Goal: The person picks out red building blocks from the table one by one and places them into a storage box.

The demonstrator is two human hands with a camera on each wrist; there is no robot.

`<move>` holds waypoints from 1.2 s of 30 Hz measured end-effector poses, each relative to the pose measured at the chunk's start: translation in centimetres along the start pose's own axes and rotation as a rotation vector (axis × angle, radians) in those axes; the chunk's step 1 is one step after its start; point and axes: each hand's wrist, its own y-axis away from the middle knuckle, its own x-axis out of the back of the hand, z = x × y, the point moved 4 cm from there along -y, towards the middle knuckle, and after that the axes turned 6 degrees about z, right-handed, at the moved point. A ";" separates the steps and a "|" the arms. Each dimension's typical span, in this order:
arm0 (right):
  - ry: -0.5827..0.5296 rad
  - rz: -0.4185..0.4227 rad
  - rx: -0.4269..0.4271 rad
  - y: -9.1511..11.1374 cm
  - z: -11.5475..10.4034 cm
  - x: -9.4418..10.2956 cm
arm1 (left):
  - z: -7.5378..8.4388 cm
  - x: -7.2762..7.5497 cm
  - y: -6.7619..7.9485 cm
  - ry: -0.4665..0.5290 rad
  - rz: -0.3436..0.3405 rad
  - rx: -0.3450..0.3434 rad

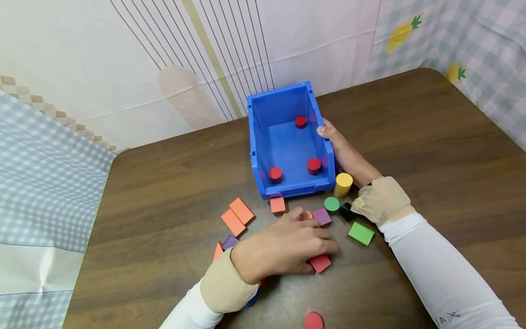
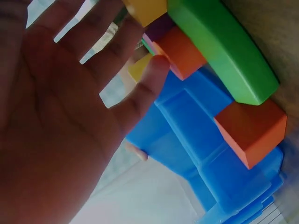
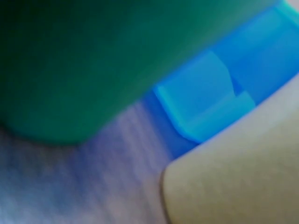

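A blue plastic bin (image 1: 283, 146) holds three red round blocks, among them one near its back (image 1: 301, 122). My right hand (image 1: 345, 148) grips the bin's right side, thumb over the rim and the other fingers hidden outside. Low over the loose blocks, my left hand (image 1: 291, 244) reaches with spread, slightly bent fingers. Its palm (image 2: 60, 121) shows bare in the left wrist view. Around those fingers lie a red block (image 1: 320, 263), a purple block (image 1: 322, 217) and an orange cube (image 1: 277, 206) by the bin's front. Part of the pile is hidden under the hand.
Beside the right wrist stand a yellow cylinder (image 1: 343, 184), a green round block (image 1: 331, 205) and a green rectangular block (image 1: 361, 233). Orange blocks (image 1: 238, 217) lie to the left. A red disc (image 1: 314, 320) is near the front of the wooden table (image 1: 164, 219). Curtains hang behind.
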 end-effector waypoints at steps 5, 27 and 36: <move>-0.007 0.001 0.005 0.0 0.0 0.0 | 0.2 -0.3 -0.2 -0.045 0.011 -0.022; 0.005 0.004 -0.003 0.0 -0.1 -0.1 | 0.4 -0.4 -0.3 -0.089 -0.004 -0.054; 0.000 -0.001 -0.001 0.0 -0.1 -0.1 | 0.4 -0.3 -0.3 -0.088 -0.014 -0.055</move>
